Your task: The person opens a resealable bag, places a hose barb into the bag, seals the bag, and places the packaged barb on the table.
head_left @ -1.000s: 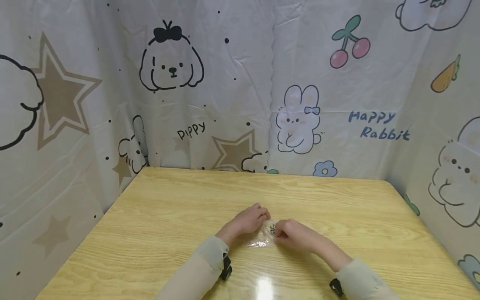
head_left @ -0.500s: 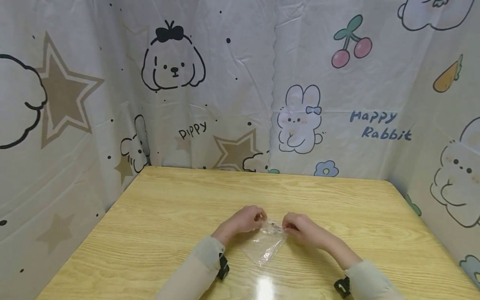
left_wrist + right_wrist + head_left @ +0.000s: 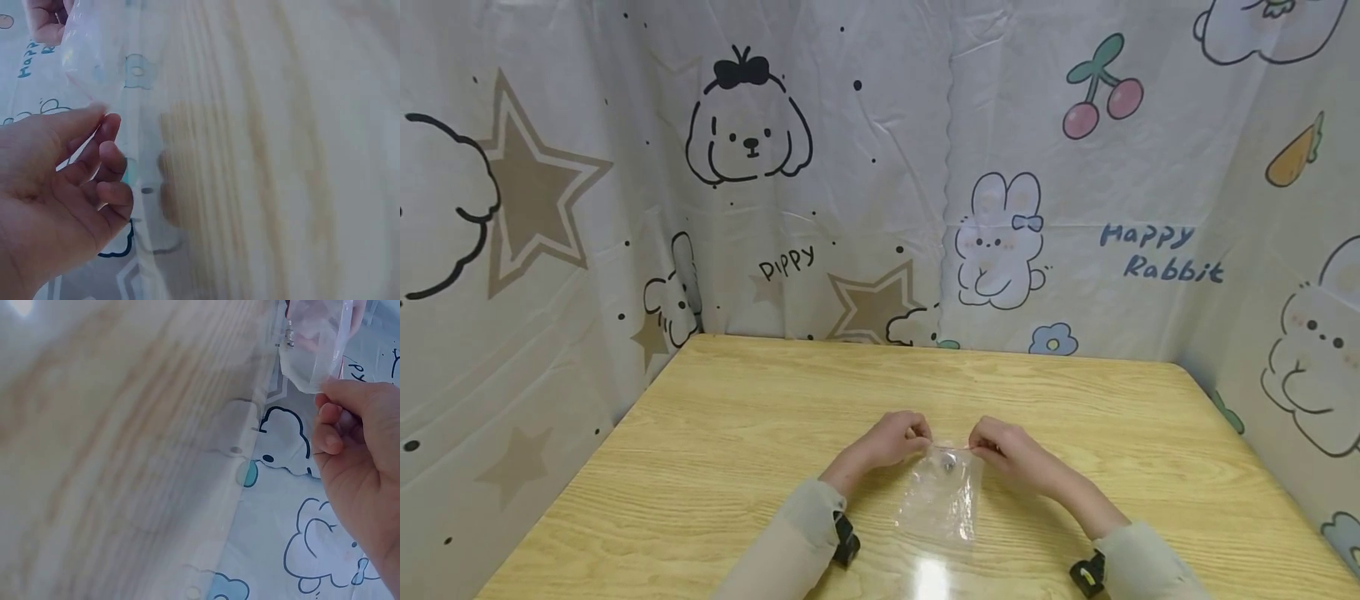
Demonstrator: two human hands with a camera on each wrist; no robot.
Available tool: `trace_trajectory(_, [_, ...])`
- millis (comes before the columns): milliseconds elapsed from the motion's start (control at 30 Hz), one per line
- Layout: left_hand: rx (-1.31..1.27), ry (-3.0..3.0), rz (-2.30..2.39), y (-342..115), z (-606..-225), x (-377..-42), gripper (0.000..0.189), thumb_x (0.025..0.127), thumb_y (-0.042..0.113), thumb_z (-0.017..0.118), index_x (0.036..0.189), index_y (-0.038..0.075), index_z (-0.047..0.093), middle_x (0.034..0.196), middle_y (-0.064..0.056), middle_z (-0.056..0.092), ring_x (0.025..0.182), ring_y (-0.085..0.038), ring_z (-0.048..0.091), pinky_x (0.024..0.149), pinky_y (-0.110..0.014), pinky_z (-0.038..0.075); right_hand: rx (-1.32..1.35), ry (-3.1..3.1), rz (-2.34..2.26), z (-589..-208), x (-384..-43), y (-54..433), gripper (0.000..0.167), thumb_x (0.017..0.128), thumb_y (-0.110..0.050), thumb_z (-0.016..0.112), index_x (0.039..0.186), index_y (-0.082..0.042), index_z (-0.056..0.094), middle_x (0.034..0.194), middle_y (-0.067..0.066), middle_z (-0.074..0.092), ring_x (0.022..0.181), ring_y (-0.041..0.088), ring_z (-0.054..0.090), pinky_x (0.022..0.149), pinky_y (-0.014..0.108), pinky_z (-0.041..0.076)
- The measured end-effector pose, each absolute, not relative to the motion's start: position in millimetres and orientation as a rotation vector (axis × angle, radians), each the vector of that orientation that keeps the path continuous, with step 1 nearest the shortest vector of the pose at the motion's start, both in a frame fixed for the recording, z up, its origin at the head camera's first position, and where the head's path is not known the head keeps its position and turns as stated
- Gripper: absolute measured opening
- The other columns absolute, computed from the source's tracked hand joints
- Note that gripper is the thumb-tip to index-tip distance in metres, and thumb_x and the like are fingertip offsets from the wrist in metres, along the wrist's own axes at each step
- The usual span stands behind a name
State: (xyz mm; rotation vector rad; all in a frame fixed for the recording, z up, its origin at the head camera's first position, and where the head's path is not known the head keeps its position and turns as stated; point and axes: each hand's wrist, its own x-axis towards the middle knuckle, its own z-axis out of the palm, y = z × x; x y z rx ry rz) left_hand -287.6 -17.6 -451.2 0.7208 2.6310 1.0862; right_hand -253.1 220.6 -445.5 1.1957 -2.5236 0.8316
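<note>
A clear plastic zip bag hangs between my two hands over the table, its top edge stretched across. My left hand pinches the top left corner between thumb and forefinger, the other fingers loosely bent. At the opposite corner my right hand pinches the same edge. A thin reddish line runs along the bag's top in the left wrist view. Near the top, a small dark and silvery thing shows through the plastic; its kind is too small to tell. Small metallic parts appear at the bag in the right wrist view.
The light wood-grain table spreads around both hands. Behind it and at both sides hangs a pale curtain printed with cartoon animals, stars and fruit. Black straps sit on both wrists.
The bag, earlier bunched between the hands, has been spread out and now hangs flatter toward the front. My right hand has shifted slightly right, away from the left.
</note>
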Motion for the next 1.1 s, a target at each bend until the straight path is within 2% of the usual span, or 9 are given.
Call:
trace_trajectory(67, [0.709,2.667,1.116,-17,-451,-286,0.007,0.098,0.015,0.059,0.092,0.011,0.061,0.102,-0.007,0.067,0.072,-0.010,0.050,0.063,-0.021,0.042,1.170,-2.492,0.834,-445,-253,221,0.016,0.088,0.006,0.065,0.087,-0.009,0.059,0.080,-0.002,0.057,0.072,-0.003,0.045,0.059,0.018,0.044])
trace_trajectory(167, [0.678,2.766,1.149,-14,-448,-282,0.008,0.102,0.017,0.052,0.096,0.012,0.056,0.097,-0.008,0.066,0.070,-0.009,0.048,0.063,-0.022,0.041,1.125,-2.415,0.812,-444,-254,223,0.013,0.089,0.003,0.065,0.087,-0.008,0.059,0.079,-0.003,0.056,0.071,-0.002,0.044,0.058,0.016,0.043])
trace_trajectory(300, [0.601,2.853,1.193,-7,-441,-274,0.011,0.106,0.021,0.041,0.101,0.014,0.048,0.089,-0.006,0.065,0.059,-0.009,0.043,0.053,-0.021,0.037,1.080,-2.318,0.737,-442,-254,224,0.006,0.095,-0.005,0.061,0.089,-0.006,0.059,0.080,-0.002,0.054,0.071,0.000,0.044,0.058,0.015,0.042])
trace_trajectory(367, [0.561,2.882,1.213,-3,-438,-269,0.012,0.107,0.023,0.037,0.103,0.015,0.046,0.092,-0.004,0.067,0.055,-0.008,0.041,0.050,-0.021,0.035,1.069,-2.297,0.713,-441,-254,224,0.005,0.094,-0.003,0.061,0.090,-0.005,0.059,0.081,-0.002,0.054,0.072,0.001,0.045,0.059,0.014,0.043])
trace_trajectory(500, [0.506,2.968,1.235,4,-436,-264,0.012,0.107,0.023,0.037,0.103,0.015,0.046,0.092,-0.004,0.068,0.053,-0.008,0.042,0.048,-0.021,0.035,1.048,-2.274,0.678,-438,-253,221,0.016,0.085,0.009,0.067,0.090,-0.004,0.059,0.082,-0.001,0.056,0.071,0.002,0.047,0.059,0.014,0.045])
trace_trajectory(600, [0.491,3.040,1.263,9,-437,-262,0.014,0.107,0.024,0.036,0.104,0.014,0.046,0.085,-0.002,0.064,0.054,-0.007,0.043,0.048,-0.020,0.035,1.014,-2.246,0.651,-436,-252,219,0.021,0.080,0.013,0.070,0.089,-0.003,0.060,0.082,0.000,0.056,0.071,0.003,0.048,0.060,0.015,0.045])
trace_trajectory(867, [0.655,3.317,1.241,15,-437,-261,0.013,0.106,0.017,0.039,0.109,0.009,0.047,0.069,0.001,0.045,0.051,-0.004,0.033,0.045,-0.015,0.030,0.895,-2.182,0.692,-430,-251,217,0.011,0.087,0.004,0.067,0.088,-0.005,0.061,0.078,0.000,0.053,0.069,0.002,0.043,0.058,0.013,0.040])
trace_trajectory(1000, [0.741,3.336,1.226,15,-436,-259,0.012,0.106,0.015,0.039,0.108,0.006,0.048,0.068,0.000,0.043,0.050,-0.003,0.031,0.043,-0.015,0.029,0.811,-2.157,0.828,-430,-250,220,0.018,0.081,0.009,0.070,0.086,-0.005,0.062,0.075,-0.002,0.053,0.065,0.000,0.040,0.056,0.012,0.036])
trace_trajectory(1100, [0.776,3.305,1.209,13,-435,-258,0.013,0.106,0.015,0.038,0.106,0.006,0.047,0.071,0.000,0.043,0.051,-0.003,0.033,0.044,-0.014,0.030,0.746,-2.170,0.929,-430,-249,222,0.019,0.081,0.010,0.070,0.086,-0.007,0.063,0.075,-0.003,0.054,0.064,-0.002,0.040,0.055,0.013,0.036])
